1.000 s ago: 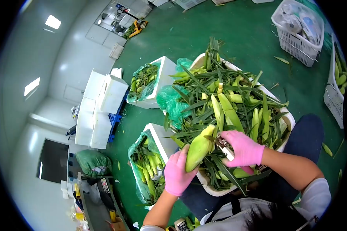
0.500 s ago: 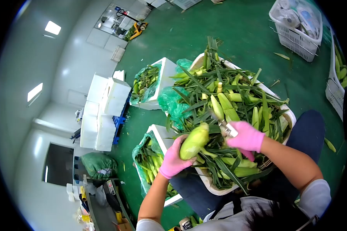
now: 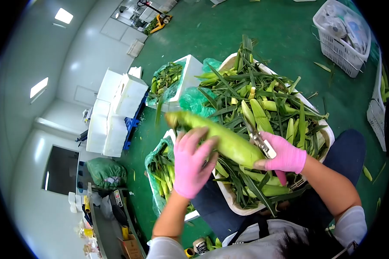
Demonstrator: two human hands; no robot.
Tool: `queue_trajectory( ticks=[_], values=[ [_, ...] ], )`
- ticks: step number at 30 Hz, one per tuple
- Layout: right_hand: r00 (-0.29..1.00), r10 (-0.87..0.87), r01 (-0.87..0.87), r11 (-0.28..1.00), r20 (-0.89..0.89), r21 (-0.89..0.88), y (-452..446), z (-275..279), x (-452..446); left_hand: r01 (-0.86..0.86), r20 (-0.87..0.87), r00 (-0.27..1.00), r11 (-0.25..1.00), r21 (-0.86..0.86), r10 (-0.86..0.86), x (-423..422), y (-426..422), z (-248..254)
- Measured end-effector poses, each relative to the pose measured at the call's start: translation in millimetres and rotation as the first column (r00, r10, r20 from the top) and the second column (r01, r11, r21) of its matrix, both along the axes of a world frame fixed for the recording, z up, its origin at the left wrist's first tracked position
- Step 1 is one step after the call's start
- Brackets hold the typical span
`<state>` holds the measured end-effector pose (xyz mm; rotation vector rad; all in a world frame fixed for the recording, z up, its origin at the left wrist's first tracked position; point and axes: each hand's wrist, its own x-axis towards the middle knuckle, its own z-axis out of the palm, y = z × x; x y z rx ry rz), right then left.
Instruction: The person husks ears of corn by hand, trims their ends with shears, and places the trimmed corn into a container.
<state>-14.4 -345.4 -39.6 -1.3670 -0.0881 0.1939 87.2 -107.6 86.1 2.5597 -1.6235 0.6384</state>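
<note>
A green ear of corn in its husk (image 3: 227,140) lies slantwise between my hands, above the heap of corn. My right hand (image 3: 285,153), in a pink glove, grips pruning shears (image 3: 261,141) with metal blades and a pale handle. Its thumb presses on the near end of the ear. My left hand (image 3: 192,162), also pink-gloved, has its fingers spread against the ear's side. The ear's far end is brownish and smeared by motion. Below, a large white tub (image 3: 234,205) holds husked-over ears and long leaves.
White foam boxes lined with green plastic, one at the far left (image 3: 190,71) and one nearer (image 3: 153,196), hold corn and leaves. A white basket (image 3: 341,56) with plastic-wrapped items stands at upper right. Stacked white boxes (image 3: 101,125) and a green sack (image 3: 106,172) are at left.
The ear has swung from upright in my left hand to slantwise, its near end now at my right hand. My left fingers have loosened and spread. The shears stay in my right hand.
</note>
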Motion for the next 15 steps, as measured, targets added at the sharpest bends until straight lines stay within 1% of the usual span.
queue_trajectory(
  ticks=[1,2,3,4,5,6,8,9,12,13,14,15],
  values=[
    [0.998,-0.054,0.055,0.998,0.029,-0.012,5.0,-0.3,0.5,-0.182,-0.326,0.942,0.934,-0.308,0.076,-12.5,13.0,-24.6],
    [0.992,-0.111,0.112,0.993,0.059,-0.021,9.6,-1.7,1.8,-0.437,-0.679,0.727,0.691,-0.576,-0.106,-24.6,14.3,-54.5],
    [0.978,-0.148,0.167,0.978,0.148,-0.123,13.4,-3.1,2.0,-0.571,-0.799,0.539,0.581,-0.58,-0.269,-32.1,1.6,-60.6],
    [0.958,-0.164,0.217,0.951,0.234,-0.221,18.0,-5.6,0.5,-0.708,-0.835,0.327,0.471,-0.526,-0.442,-41.5,-7.6,-65.7],
    [0.937,-0.159,0.259,0.914,0.312,-0.312,22.8,-8.0,-1.9,-0.828,-0.852,0.172,0.396,-0.397,-0.495,-43.5,-16.3,-73.4],
    [0.96,-0.116,0.205,0.912,0.255,-0.355,26.3,-7.5,-4.3,-0.841,-0.887,0.183,0.401,-0.364,-0.423,-39.8,-15.4,-91.8],
    [0.989,-0.052,0.108,0.896,0.142,-0.43,29.8,-1.9,-9.5,-0.832,-0.823,0.199,0.353,-0.429,-0.532,-36.7,-14.8,-114.9],
    [0.993,-0.046,0.086,0.906,0.106,-0.415,30.9,-1.3,-10.6,-0.858,-0.81,0.141,0.338,-0.387,-0.569,-35.5,-12.2,-119.0],
    [0.998,-0.039,0.055,0.91,0.046,-0.412,36.1,-1.6,-9.8,-0.868,-0.713,0.03,0.335,-0.367,-0.701,-38.3,-1.7,-132.1],
    [0.993,-0.033,-0.005,0.95,-0.115,-0.311,34.4,9.3,-10.0,-0.861,-0.743,-0.005,0.381,-0.337,-0.669,-34.2,5.0,-140.2],
    [0.964,-0.005,-0.051,0.978,-0.266,-0.201,29.6,28.5,-10.2,-0.872,-0.702,-0.033,0.363,-0.328,-0.711,-37.3,9.4,-144.0],
    [0.969,-0.017,-0.034,0.979,-0.248,-0.199,30.1,29.9,-9.2,-0.883,-0.656,-0.055,0.344,-0.32,-0.752,-41.4,9.4,-140.0]
  ],
)
